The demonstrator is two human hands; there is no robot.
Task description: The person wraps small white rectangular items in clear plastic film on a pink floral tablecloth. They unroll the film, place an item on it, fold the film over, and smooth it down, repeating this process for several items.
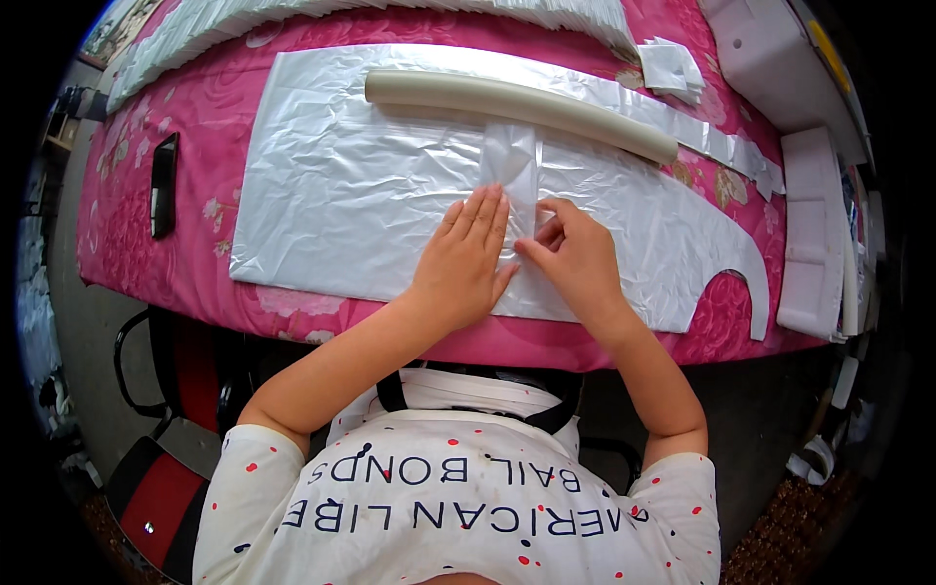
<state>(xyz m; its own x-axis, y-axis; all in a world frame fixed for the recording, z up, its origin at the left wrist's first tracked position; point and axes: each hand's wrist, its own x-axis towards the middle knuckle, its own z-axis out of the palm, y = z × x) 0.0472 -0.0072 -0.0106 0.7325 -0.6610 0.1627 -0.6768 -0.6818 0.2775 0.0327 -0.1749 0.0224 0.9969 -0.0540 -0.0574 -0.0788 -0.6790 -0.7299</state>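
Note:
A large white plastic vest-type bag [331,195] lies spread over the table, with a rounded cut-out and a narrow strap at its right end. Across its middle runs a narrow folded strip of thin white plastic [509,161]. My left hand [463,253] lies flat on the plastic at the strip's left side, fingers stretched away from me. Close beside it, my right hand [573,249] is closed in a pinch at the strip's right edge. Beyond both hands, a long beige tube [517,105] rests on the bag and crosses the strip's far end.
A pink flowered cloth [117,214] covers the table. A black phone [165,185] lies at the left. Folded white plastic bundles [390,12] line the far edge, with a smaller stack [671,70] at right. White foam boxes [811,234] border the right side; chairs [161,487] stand lower left.

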